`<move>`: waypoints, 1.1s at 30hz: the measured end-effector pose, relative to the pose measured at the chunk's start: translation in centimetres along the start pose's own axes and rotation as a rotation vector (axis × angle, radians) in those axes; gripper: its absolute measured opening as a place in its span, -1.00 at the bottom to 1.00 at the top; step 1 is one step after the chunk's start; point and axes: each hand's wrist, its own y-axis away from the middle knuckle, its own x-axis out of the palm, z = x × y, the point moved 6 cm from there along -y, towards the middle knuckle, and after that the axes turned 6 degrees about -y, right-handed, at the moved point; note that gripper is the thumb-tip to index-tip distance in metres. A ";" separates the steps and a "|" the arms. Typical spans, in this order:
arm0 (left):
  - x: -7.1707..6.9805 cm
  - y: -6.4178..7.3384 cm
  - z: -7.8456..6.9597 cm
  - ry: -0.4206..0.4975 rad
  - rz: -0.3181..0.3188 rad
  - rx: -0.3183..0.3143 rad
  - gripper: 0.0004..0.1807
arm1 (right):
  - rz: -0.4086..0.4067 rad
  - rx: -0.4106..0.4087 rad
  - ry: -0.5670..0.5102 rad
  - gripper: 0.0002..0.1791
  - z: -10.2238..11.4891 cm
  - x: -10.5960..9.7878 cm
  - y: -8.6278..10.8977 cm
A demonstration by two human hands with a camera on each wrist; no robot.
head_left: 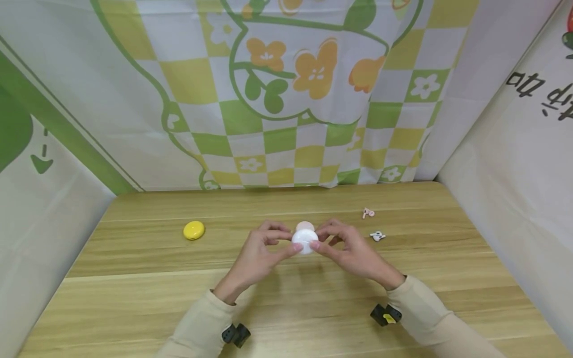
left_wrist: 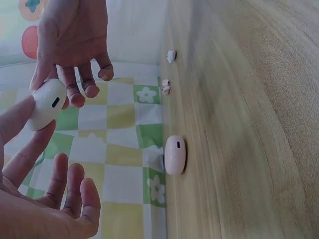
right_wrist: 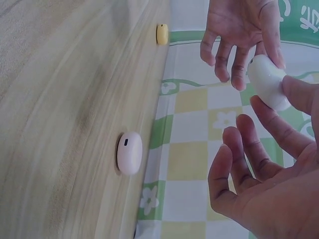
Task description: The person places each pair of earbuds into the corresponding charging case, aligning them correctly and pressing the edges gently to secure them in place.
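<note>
Both hands hold a rounded white earbud charging case (head_left: 305, 240) above the table. My left hand (head_left: 261, 251) pinches its left side between thumb and index finger, while my right hand (head_left: 351, 250) pinches the right side in the same way. In the left wrist view the white case (left_wrist: 44, 113) has a small dark port slot on its edge, and its lid looks closed. The other fingers of each hand are spread loosely below it. Beyond the hands, a pink earbud case (right_wrist: 130, 153) rests on the tabletop, partly hidden behind the white one in the head view.
A yellow round case (head_left: 194, 230) lies on the wooden table (head_left: 134, 298) at the left. To the right lie a pair of pink earbuds (head_left: 368, 213) and, nearer, a pair of white earbuds (head_left: 377, 236). A checkered cloth (head_left: 286, 144) hangs behind the table's far edge.
</note>
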 end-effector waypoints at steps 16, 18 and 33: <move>-0.1 0.1 -0.3 -0.004 -0.018 0.016 -0.83 | 0.004 -0.026 0.006 -0.89 0.3 -0.3 -0.2; 0.0 0.1 -0.3 -0.007 -0.014 0.018 -0.83 | 0.006 -0.032 0.003 -0.90 0.3 -0.3 -0.2; 0.0 0.2 -0.4 -0.024 0.010 0.061 -0.78 | 0.021 -0.003 -0.032 -0.92 0.2 -0.6 -0.3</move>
